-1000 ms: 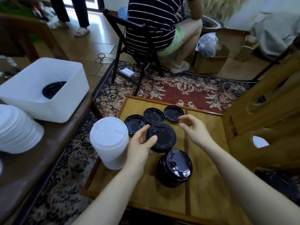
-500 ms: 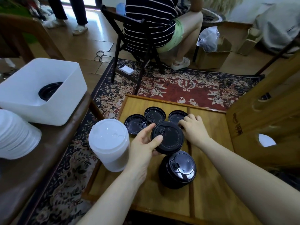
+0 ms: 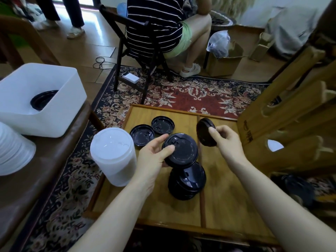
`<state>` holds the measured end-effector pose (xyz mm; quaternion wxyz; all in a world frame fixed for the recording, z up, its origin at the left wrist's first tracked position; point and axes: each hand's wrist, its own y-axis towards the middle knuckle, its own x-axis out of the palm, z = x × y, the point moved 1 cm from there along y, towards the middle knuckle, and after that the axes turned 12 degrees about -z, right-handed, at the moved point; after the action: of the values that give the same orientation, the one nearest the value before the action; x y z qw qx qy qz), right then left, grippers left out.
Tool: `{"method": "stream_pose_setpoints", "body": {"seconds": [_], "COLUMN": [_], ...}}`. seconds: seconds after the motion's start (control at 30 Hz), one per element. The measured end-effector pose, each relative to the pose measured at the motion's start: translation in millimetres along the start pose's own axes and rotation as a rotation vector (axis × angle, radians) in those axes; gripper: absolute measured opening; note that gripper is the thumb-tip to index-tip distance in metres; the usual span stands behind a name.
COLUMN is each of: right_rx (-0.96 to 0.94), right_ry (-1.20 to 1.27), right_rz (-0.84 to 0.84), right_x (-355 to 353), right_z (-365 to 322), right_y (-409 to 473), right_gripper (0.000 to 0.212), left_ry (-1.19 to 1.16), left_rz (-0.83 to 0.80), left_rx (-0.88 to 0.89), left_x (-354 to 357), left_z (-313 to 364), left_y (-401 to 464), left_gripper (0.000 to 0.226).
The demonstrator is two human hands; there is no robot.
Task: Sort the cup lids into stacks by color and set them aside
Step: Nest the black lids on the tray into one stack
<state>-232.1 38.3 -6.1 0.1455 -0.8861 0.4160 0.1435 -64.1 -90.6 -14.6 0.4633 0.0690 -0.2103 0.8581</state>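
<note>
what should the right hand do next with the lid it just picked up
Probably bring the black lid pinched in the right hand onto the lid gripped by the left hand, since both are black and two loose lids remain on the wooden tray.

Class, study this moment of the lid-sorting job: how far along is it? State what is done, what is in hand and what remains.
Done: a white stack and a black stack stand on the wooden table. In hand: the left hand grips a black lid above the black stack; the right hand pinches another black lid. Left: two loose black lids lie on the table, and neither stack is set aside yet.
</note>
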Motion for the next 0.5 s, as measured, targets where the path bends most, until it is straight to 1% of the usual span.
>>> {"method": "stream_pose_setpoints", "body": {"seconds": [0.1, 0.17, 0.23, 0.3, 0.37, 0.5], "right_rx": [0.128, 0.181, 0.243, 0.329, 0.396, 0.445], "right_ry": [0.323, 0.536, 0.721, 0.87, 0.961, 0.981], "right_rz": [0.061, 0.11, 0.096, 0.032, -0.031, -0.081], "right_x": [-12.4, -23.7, -32.7, -34.6, -30.4, -19.4], "right_z": [-12.2, -14.4, -11.2, -5.0, -0.2, 1.8], "right_y": [-23.5, -36.3, -51.1, -67.0, -77.6, -78.0], "right_gripper": [0.018, 0.018, 0.024, 0.027, 0.026, 0.024], "left_ry": [0.096, 0.15, 0.211, 0.258, 0.273, 0.326], "left_rz": [-0.034, -0.044, -0.041, -0.03, -0.021, -0.024], "left_rx": [0.003, -0.001, -0.003, -0.012, -0.024, -0.033], "left_x": [3.2, 4.2, 4.0, 3.4, 2.8, 4.9], "left_z": [-0.4, -3.5, -8.2, -12.5, -15.2, -18.1], "left_y": [-1.8, -1.9, -2.1, -1.9, -1.7, -2.8], "left_gripper": [0.04, 0.041, 0.041, 0.041, 0.042, 0.044]}}
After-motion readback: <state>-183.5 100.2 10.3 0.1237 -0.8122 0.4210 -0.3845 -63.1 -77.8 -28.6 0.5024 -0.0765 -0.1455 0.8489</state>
